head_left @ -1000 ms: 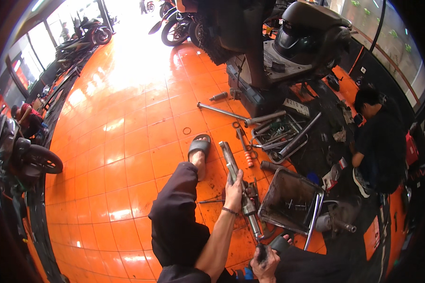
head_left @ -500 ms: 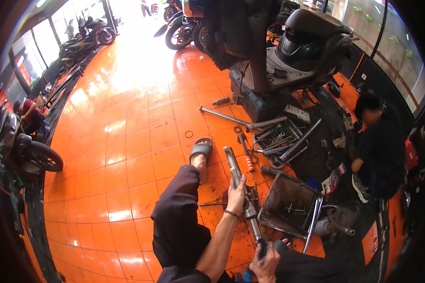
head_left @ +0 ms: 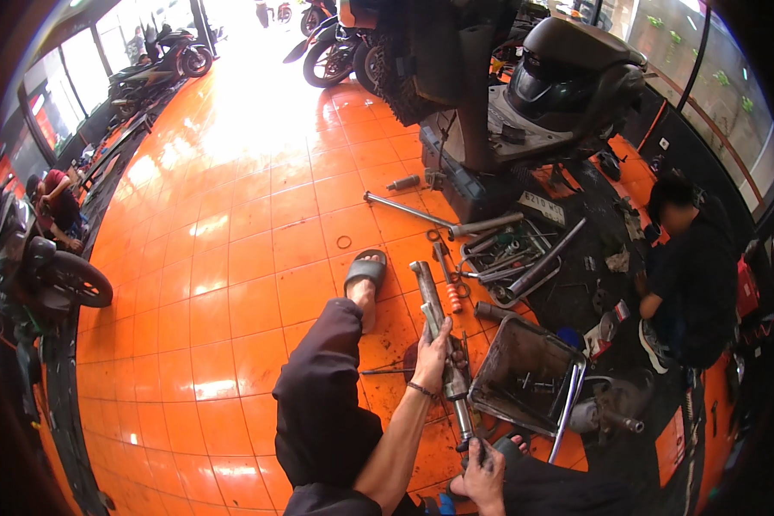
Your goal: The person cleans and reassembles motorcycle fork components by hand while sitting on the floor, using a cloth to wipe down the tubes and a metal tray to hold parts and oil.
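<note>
My left hand [head_left: 432, 357] is closed round the middle of a metal motorcycle fork leg [head_left: 458, 385]. The leg slants from beyond my hand, at its wide grey end, back toward my body. At the near end of its thinner shiny tube sits a dark ring or cap. My right hand [head_left: 485, 477] is closed at that near end, thumb and fingers around the dark part; what lies inside the grip is partly hidden. Just beyond the leg, a spring-like tool with an orange grip [head_left: 453, 297] lies on the floor.
A metal-framed tray [head_left: 500, 404] stands right of the fork leg. Behind it, another tray [head_left: 549, 284] holds several tools and tubes. A co-worker [head_left: 692, 267] crouches at the right. A scooter [head_left: 568, 86] stands beyond on the orange tiled floor [head_left: 232, 284].
My right hand has shifted its grip at the fork leg's near end, fingers now more upright. The leg has tilted slightly. At far left, another person has changed posture.
</note>
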{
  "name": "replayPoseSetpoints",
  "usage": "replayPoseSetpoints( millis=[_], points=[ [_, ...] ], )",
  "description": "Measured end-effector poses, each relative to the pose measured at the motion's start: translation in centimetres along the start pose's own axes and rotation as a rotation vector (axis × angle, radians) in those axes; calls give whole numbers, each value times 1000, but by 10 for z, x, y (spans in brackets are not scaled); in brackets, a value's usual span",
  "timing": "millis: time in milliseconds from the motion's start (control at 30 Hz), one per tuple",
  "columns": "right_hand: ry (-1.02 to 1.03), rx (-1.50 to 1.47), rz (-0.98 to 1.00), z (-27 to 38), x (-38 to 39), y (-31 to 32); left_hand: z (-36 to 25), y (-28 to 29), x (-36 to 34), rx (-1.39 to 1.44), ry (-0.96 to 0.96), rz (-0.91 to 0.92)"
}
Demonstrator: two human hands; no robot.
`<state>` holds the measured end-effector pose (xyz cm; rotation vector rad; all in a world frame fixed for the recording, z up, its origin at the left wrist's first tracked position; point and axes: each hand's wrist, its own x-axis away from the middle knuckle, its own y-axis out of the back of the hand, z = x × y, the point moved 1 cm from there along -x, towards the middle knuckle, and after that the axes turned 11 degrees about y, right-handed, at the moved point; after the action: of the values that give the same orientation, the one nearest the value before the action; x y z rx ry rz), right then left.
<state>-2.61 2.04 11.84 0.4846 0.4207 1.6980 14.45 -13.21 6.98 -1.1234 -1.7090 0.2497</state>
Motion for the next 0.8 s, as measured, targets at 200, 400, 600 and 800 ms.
replayPoseSetpoints(
  millis=[200,400,600,800],
  points=[
    [-215,-215,50,-12,1,14,-2,-7,5,33,9,60],
    [-302,-201,85,-2,11,26,-2,-6,5,38,-35,21],
    [381,341,126,-69,47,20,-2,3,-10,68,-74,29],
    [364,215,-171,-24,47,14,-2,-2,-6,106,-37,49]
  ],
)
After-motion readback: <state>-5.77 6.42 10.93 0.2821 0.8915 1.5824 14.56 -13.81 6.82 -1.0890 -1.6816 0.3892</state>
